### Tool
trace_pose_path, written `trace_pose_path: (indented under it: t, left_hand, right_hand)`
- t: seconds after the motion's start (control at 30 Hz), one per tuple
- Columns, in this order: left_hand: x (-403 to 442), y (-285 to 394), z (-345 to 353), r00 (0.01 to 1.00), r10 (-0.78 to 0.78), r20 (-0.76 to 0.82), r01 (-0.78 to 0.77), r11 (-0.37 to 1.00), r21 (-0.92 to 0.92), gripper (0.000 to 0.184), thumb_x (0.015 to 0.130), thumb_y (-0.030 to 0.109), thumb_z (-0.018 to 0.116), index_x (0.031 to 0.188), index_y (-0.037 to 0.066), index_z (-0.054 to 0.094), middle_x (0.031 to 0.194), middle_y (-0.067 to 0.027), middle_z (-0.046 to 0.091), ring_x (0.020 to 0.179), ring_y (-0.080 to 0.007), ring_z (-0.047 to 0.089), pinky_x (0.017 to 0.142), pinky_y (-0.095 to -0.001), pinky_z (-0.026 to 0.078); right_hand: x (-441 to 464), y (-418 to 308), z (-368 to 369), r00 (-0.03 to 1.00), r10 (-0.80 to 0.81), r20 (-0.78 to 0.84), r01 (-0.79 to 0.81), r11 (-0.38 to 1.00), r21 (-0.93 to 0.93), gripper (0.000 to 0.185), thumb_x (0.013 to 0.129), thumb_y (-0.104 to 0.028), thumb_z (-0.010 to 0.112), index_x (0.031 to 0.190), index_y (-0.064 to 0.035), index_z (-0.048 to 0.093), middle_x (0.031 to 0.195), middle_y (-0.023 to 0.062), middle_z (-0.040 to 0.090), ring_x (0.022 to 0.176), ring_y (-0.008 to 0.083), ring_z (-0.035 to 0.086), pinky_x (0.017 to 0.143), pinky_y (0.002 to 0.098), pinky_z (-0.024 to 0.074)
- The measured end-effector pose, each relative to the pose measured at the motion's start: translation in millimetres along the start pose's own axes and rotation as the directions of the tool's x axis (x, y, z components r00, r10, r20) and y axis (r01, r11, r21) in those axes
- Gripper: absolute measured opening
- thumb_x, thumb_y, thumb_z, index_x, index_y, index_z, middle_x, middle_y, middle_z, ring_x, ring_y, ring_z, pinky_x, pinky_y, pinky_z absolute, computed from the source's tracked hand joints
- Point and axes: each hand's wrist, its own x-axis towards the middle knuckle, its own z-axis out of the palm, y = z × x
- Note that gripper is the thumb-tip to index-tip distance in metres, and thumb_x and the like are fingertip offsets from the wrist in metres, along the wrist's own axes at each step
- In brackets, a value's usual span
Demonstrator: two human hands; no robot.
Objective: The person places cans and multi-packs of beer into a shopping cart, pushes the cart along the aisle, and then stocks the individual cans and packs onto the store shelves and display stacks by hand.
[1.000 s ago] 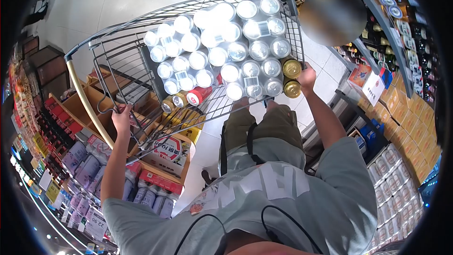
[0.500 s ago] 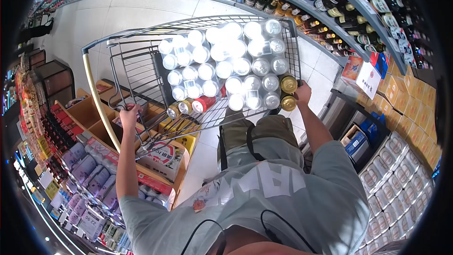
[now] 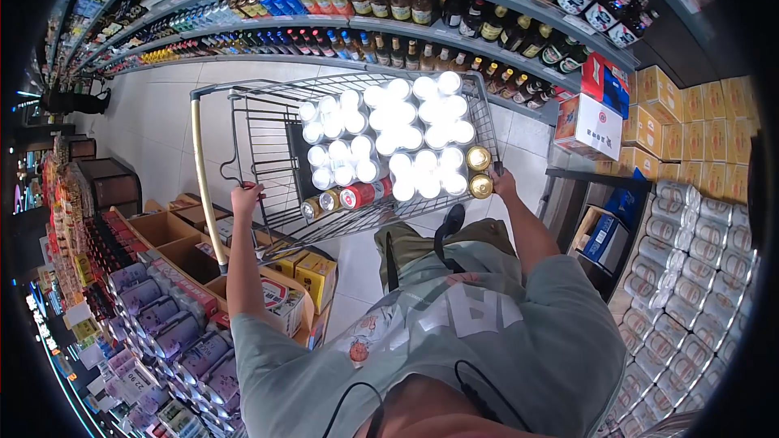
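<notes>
From my remote seat, I saw packs of round, pale-topped cans (image 3: 393, 138) already inside the dark wire shopping cart (image 3: 297, 156), none carried; left hand's (image 3: 245, 198) fingers gripped its handle-end rim, right hand's (image 3: 505, 185) its front corner.

The cart (image 3: 294, 146) is dark grey (its handle (image 3: 204, 182) pale yellow).

Bright light across pale square-tiled floor (image 3: 174, 109). Severe glare on grouped, round silvery-white cans (image 3: 398, 130): tops burnt white. Dark wire shopping trolley (image 3: 272, 142) sharp. Fisheye distortion bows long grey metal shelves (image 3: 398, 27); edges vignetted black. Upper-right margin blurred.
</notes>
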Motion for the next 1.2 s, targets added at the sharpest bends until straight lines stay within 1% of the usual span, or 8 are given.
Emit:
trace_pose_path:
  t: [0.13,0.17,0.4,0.43,0.53,0.93,0.97,1.2]
  left_hand:
    - [-20.9,17.0,2.3,0.998,0.045,0.043,-0.046,0.999,0.024,0.019,0.073,0.003,0.073,0.081,0.001,0.056,0.070,-0.0083,0.065,0.061,-0.0181,0.068,0.047,-0.0258,0.047]
    - [-24.2,20.8,8.2,0.997,0.056,0.043,-0.058,0.997,0.043,0.019,0.073,0.004,0.073,0.080,0.001,0.056,0.069,-0.0085,0.065,0.061,-0.0186,0.068,0.046,-0.0263,0.047]
    - [-33.0,38.7,60.5,0.987,0.101,0.126,-0.111,0.991,0.080,0.022,0.073,0.004,0.074,0.082,0.003,0.053,0.071,-0.0086,0.064,0.061,-0.0188,0.068,0.044,-0.0258,0.046]
    - [-23.2,36.3,20.1,0.992,0.092,0.086,-0.098,0.993,0.065,0.023,0.073,0.003,0.074,0.082,0.003,0.052,0.071,-0.0088,0.064,0.061,-0.0187,0.068,0.044,-0.0258,0.046]
    - [-41.8,57.7,55.8,0.987,0.114,0.110,-0.123,0.989,0.076,0.025,0.073,0.003,0.074,0.084,0.003,0.051,0.071,-0.0092,0.063,0.060,-0.0181,0.068,0.043,-0.0263,0.046]
    - [-14.9,106.7,84.4,0.957,0.174,0.233,-0.190,0.981,0.047,0.024,0.073,-0.001,0.072,0.085,0.002,0.052,0.070,-0.0097,0.063,0.058,-0.0195,0.066,0.043,-0.0271,0.048]
    - [-12.8,111.1,89.9,0.953,0.177,0.247,-0.195,0.980,0.049,0.024,0.073,-0.001,0.072,0.086,0.002,0.052,0.071,-0.0105,0.063,0.057,-0.0202,0.066,0.043,-0.0274,0.049]
    - [-5.1,149.1,105.7,0.934,0.148,0.326,-0.179,0.981,0.069,0.023,0.073,0.001,0.073,0.083,0.005,0.052,0.069,-0.0107,0.063,0.057,-0.0219,0.067,0.039,-0.0267,0.046]
  right_hand:
    - [-45.3,28.5,-19.9,0.996,0.080,0.044,-0.084,0.991,0.105,0.039,0.089,-0.037,0.060,0.105,-0.0016,0.061,0.081,0.0162,0.067,0.073,0.0299,0.067,0.062,0.0428,0.0557]
    - [-57.5,23.1,-34.4,0.945,0.275,0.179,-0.314,0.915,0.252,0.036,0.091,-0.031,0.056,0.114,-0.0037,0.057,0.089,0.0131,0.065,0.077,0.0267,0.065,0.055,0.0419,0.0572]
    - [-71.2,73.8,-54.6,0.849,0.471,0.238,-0.528,0.772,0.355,0.045,0.092,-0.025,0.051,0.134,-0.0112,0.040,0.105,0.0120,0.060,0.090,0.0259,0.062,0.063,0.0453,0.0573]
    - [-70.9,29.2,-42.2,0.827,0.471,0.308,-0.559,0.746,0.361,0.052,0.092,-0.026,0.051,0.139,-0.0136,0.032,0.108,0.0123,0.059,0.090,0.0263,0.062,0.068,0.0469,0.0565]
    - [-90.3,50.6,-66.2,0.803,0.525,0.282,-0.595,0.674,0.439,0.034,0.092,-0.020,0.047,0.125,-0.0108,0.041,0.106,0.0136,0.061,0.088,0.0283,0.063,0.068,0.0484,0.0556]
    - [-161.2,30.3,-84.3,0.771,0.583,0.256,-0.566,0.444,0.695,0.060,0.090,-0.040,0.054,0.139,-0.0137,0.030,0.115,0.0131,0.057,0.093,0.0295,0.062,0.075,0.0494,0.0518]
    - [-171.6,33.5,-84.0,0.776,0.589,0.227,-0.540,0.432,0.722,0.055,0.089,-0.041,0.055,0.134,-0.0133,0.038,0.112,0.0097,0.058,0.090,0.0269,0.061,0.074,0.0476,0.0517]
    - [-278.1,68.2,-71.4,0.797,0.541,0.270,-0.574,0.537,0.618,0.037,0.087,-0.034,0.055,0.117,-0.0125,0.056,0.098,0.0046,0.062,0.082,0.0195,0.061,0.066,0.0408,0.0508]
